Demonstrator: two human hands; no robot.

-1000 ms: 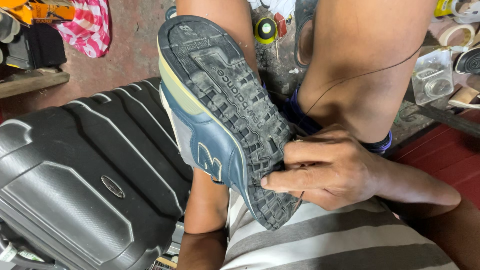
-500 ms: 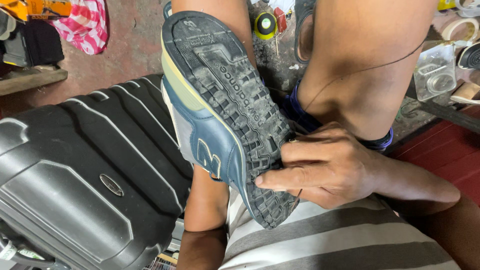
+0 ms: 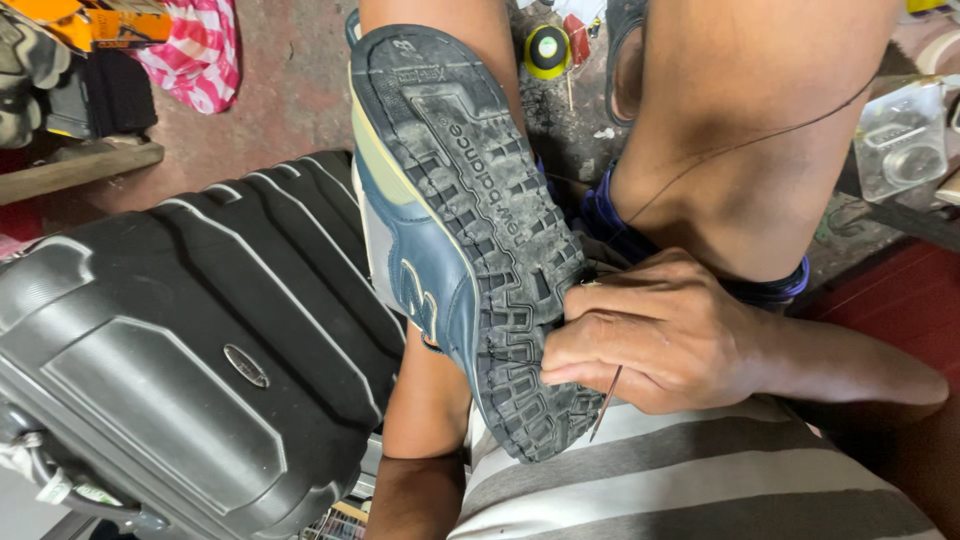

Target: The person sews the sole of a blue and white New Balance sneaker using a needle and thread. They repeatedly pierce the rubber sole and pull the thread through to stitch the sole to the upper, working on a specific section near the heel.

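A worn blue and grey sneaker (image 3: pixel 430 270) is held sole-up between my knees, its dark treaded sole (image 3: pixel 500 240) facing me. My right hand (image 3: pixel 665 340) presses against the sole's right edge near the heel, fingers closed on a thin metal needle (image 3: pixel 605 400) that pokes out below them. A dark thread (image 3: pixel 760 140) runs from the hand up across my right knee (image 3: pixel 750 110). My left forearm (image 3: pixel 430 420) goes up behind the sneaker; the left hand itself is hidden by the sneaker.
A dark grey hard-shell suitcase (image 3: pixel 180 350) lies at my left. On the ground ahead are a yellow-and-black round tape (image 3: pixel 547 50), a clear plastic box (image 3: pixel 900 140), pink striped cloth (image 3: pixel 200 50) and a wooden plank (image 3: pixel 80 170).
My right hand has shifted slightly along the sole's edge, and the needle now sticks out below the fingers. The sneaker has barely moved.
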